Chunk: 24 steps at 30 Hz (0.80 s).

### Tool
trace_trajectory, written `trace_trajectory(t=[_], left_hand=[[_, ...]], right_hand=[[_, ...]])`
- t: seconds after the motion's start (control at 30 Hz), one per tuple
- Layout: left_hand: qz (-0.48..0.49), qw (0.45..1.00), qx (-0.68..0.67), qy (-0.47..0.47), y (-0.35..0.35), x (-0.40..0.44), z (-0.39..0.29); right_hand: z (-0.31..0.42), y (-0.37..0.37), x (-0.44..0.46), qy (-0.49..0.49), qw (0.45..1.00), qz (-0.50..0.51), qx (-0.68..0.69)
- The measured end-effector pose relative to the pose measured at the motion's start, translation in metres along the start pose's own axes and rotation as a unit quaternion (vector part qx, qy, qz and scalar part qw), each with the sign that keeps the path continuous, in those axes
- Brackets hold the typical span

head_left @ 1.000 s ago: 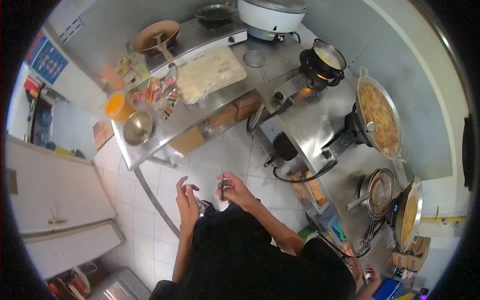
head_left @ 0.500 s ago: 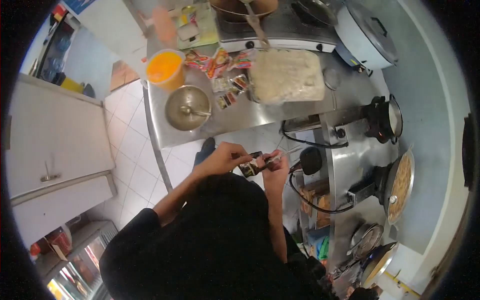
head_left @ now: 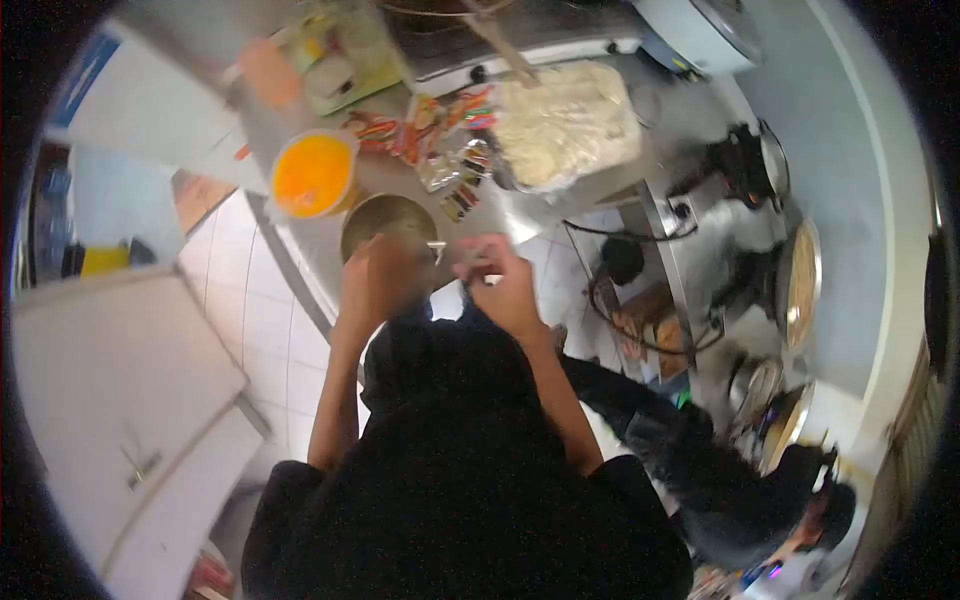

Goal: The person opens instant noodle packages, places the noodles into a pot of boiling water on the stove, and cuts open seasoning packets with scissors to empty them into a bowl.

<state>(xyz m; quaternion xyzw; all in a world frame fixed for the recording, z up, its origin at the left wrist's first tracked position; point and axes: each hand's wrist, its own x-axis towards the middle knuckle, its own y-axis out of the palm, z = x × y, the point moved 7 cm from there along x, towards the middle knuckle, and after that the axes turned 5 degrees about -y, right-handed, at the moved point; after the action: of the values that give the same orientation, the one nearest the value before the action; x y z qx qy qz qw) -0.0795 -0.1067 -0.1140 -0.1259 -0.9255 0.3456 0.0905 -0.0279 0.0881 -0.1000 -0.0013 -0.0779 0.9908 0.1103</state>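
My left hand (head_left: pixel 380 285) is smeared by motion over the near edge of a metal bowl (head_left: pixel 388 212), so its fingers do not show clearly. A spoon handle (head_left: pixel 437 247) sticks out at the bowl's right side. My right hand (head_left: pixel 503 285) hovers to the right of the bowl, in front of the steel counter, its fingers curled together. Whatever lies between those fingers is too blurred to name. Beyond the bowl lie several small seasoning packets (head_left: pixel 463 195) and red-and-white wrappers (head_left: pixel 400 135). A tub of orange contents (head_left: pixel 312 175) stands at the bowl's left.
A plastic-covered tray of pale food (head_left: pixel 565 125) sits on the counter below the stove (head_left: pixel 560 60). Pans (head_left: pixel 803 285) and burners line the right side, with black hoses (head_left: pixel 640 235) hanging there. Another person in dark clothes (head_left: pixel 700 470) is close by at lower right.
My hands were together on a small dark packet; now they are apart and farther forward, the left at the bowl. The view has turned, and the other person shows much more at lower right.
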Motion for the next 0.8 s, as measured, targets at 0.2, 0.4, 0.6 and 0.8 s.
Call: trace_trajectory(t=[0.2, 0.4, 0.6, 0.8], left_hand=[[0.101, 0.991, -0.082, 0.038, 0.02, 0.005, -0.016], [0.398, 0.65, -0.609, -0.222, 0.105, -0.016, 0.009], [0.378, 0.574, -0.671, -0.277, 0.129, -0.026, 0.05], [0.254, 0.765, -0.518, -0.286, 0.113, -0.006, 0.095]], right_hand=[[-0.009, 0.013, -0.012, -0.039, 0.964, 0.078, -0.25], [-0.033, 0.013, -0.019, 0.011, 0.991, -0.128, 0.038], [-0.022, 0.016, -0.047, -0.079, 0.976, -0.187, -0.076], [-0.053, 0.017, -0.048, -0.029, 0.982, -0.137, -0.125]])
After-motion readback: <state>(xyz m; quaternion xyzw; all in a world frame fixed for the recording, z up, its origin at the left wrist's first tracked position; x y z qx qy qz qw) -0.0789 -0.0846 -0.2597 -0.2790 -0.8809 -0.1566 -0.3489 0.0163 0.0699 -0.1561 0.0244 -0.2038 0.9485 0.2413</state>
